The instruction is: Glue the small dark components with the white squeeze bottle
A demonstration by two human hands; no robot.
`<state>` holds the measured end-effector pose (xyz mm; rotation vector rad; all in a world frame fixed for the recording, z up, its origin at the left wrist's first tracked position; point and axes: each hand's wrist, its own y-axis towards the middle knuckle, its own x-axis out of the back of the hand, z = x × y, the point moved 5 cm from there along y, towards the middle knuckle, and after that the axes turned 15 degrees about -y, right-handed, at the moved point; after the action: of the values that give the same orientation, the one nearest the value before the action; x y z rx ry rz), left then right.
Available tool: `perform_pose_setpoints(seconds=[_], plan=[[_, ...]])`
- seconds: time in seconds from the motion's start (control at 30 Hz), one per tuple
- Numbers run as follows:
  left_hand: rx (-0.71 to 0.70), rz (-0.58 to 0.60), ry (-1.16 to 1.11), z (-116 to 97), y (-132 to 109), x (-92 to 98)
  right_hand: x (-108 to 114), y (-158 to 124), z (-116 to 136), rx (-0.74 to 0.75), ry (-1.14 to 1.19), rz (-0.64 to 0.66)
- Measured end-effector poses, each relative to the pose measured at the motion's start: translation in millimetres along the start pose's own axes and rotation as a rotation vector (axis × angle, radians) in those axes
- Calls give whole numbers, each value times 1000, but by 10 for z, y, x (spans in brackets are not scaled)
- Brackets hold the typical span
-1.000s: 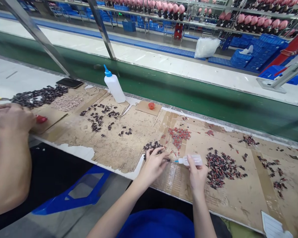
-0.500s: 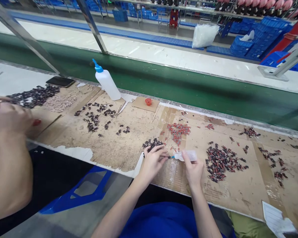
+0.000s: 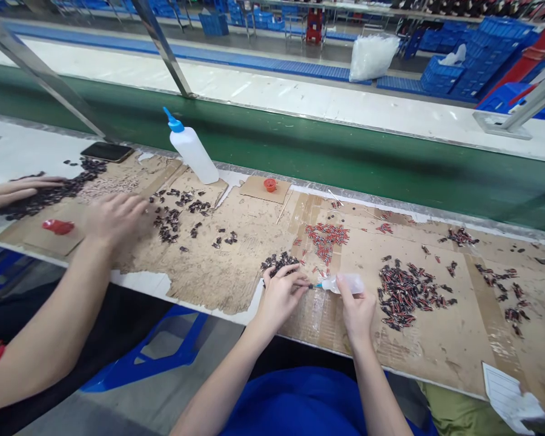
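Note:
My right hand (image 3: 360, 309) is closed around a small clear squeeze bottle (image 3: 349, 283), its blue tip pointing left. Right at that tip, my left hand (image 3: 280, 295) pinches a small dark part (image 3: 309, 286) between its fingertips. A pile of small black parts (image 3: 277, 261) lies just behind my left fingers. Beyond the bottle is a scatter of small red pieces (image 3: 327, 239). To the right of my right hand spreads a heap of black-and-red parts (image 3: 406, 293).
A co-worker's blurred hand (image 3: 113, 218) is over the cardboard at left, near a red blob (image 3: 58, 226). A large white bottle with blue cap (image 3: 194, 154), a phone (image 3: 108, 151) and a red cup (image 3: 269, 184) stand or lie along the back edge. A green strip (image 3: 300, 145) runs behind.
The co-worker's hands have moved apart, one swinging right toward the black parts. My hands hold nearly the same pose, the bottle tip still against the small part.

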<state>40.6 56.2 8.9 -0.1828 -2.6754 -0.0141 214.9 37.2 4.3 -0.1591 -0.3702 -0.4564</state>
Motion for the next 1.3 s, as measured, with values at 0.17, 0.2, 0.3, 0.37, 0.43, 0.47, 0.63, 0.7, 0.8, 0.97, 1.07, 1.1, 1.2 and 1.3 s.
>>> perform_pose_setpoints(seconds=[0.17, 0.2, 0.3, 0.37, 0.43, 0.47, 0.63, 0.7, 0.8, 0.97, 1.07, 1.1, 1.2, 1.3], plan=[[-4, -6, 6, -1, -9, -4, -18, -1, 8, 1, -2, 44], [-3, -6, 10, 0, -11, -6, -19, -2, 13, 4, -6, 45], [1, -1, 19, 5, -16, -11, -11, -5, 29, 8, -25, 23], [-2, 0, 28, 7, -20, -13, 4, -1, 30, 4, -38, -2], [-10, 2, 40, 6, -22, -16, 30, 16, 14, -8, -53, -10], [-18, 4, 48, 4, -23, -20, 48, 30, 2, -18, -64, -1], [-101, 24, 93, -27, -36, -45, 281, 102, 29, -65, -434, 34], [-131, 37, 101, -31, -55, -49, 403, 106, 115, -82, -733, 3], [-178, 41, 74, -37, -103, -29, 433, 113, 287, 2, -994, -17], [-304, 3, -88, -60, -180, 68, -53, 211, 452, 525, -960, 186], [-342, -33, -172, -52, -199, 133, -318, 324, 397, 652, -980, 319], [-343, -48, -193, -46, -203, 151, -367, 356, 381, 664, -980, 352], [-320, -106, -258, -31, -212, 195, -402, 385, 382, 668, -946, 406], [-267, -185, -322, -30, -228, 219, -332, 302, 446, 615, -774, 389]])
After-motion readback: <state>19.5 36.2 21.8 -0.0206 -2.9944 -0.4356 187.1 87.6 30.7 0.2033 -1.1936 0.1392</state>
